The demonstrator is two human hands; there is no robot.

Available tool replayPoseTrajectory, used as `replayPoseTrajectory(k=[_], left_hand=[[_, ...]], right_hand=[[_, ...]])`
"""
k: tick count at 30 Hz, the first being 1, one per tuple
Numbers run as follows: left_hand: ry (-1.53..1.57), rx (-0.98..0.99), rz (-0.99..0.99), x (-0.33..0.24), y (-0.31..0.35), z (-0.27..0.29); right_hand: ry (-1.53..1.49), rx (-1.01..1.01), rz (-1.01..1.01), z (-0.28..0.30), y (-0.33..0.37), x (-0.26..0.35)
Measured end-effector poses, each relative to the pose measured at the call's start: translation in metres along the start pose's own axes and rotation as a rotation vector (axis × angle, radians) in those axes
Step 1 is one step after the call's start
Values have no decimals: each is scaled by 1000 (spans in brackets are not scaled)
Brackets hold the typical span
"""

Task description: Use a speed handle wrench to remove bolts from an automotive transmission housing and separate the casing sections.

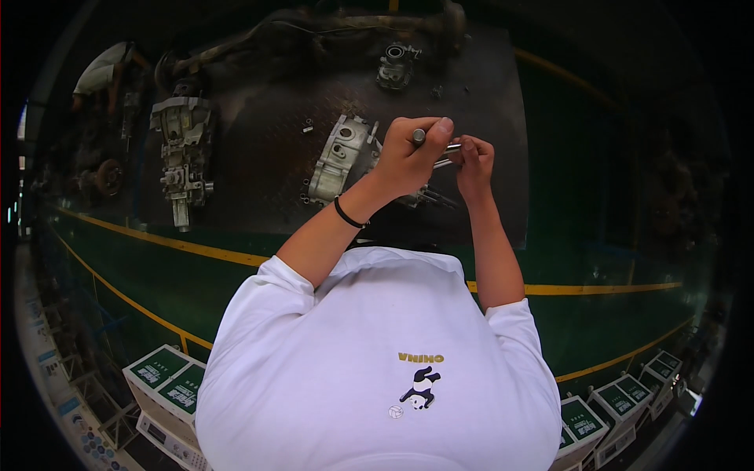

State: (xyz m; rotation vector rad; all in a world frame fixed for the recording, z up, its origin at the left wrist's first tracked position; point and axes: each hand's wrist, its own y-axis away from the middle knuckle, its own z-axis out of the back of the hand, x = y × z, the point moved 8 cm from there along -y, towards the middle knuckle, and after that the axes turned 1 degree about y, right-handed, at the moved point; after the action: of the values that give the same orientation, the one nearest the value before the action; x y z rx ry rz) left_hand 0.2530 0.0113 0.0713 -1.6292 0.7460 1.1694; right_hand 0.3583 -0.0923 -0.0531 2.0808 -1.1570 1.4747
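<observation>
My left hand [405, 160], a black band on its wrist, is closed round a shiny metal tool [453, 147]. A round metal end [419, 136] pokes out by its thumb; I cannot tell if it belongs to the same tool. The fingers of my right hand [474, 166] pinch the tool's other side. Just below, a second bright rod [443, 163] shows between the hands. Beneath and left of them a light grey metal gearbox housing [338, 161] lies on the dark table [259, 149]. Several thin rods [437, 198] stick out under my left hand, which hides part of the housing.
A long gearbox assembly [184, 149] lies on the left. A smaller metal casing [395, 71] stands farther back, before a long axle-like part [259, 39]. Small loose parts [308, 125] lie beside the housing. The table's right edge borders a green floor [573, 196] with yellow lines.
</observation>
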Motion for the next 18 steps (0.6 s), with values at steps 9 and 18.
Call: replayPoseTrajectory(k=[9,18], left_hand=[[-83,-65,17,37,-19,-40],[-155,-137,38,52,-17,-52]], right_hand=[[-37,54,-87,58,-17,-21],[-123,133,-217,70,-27,-52]])
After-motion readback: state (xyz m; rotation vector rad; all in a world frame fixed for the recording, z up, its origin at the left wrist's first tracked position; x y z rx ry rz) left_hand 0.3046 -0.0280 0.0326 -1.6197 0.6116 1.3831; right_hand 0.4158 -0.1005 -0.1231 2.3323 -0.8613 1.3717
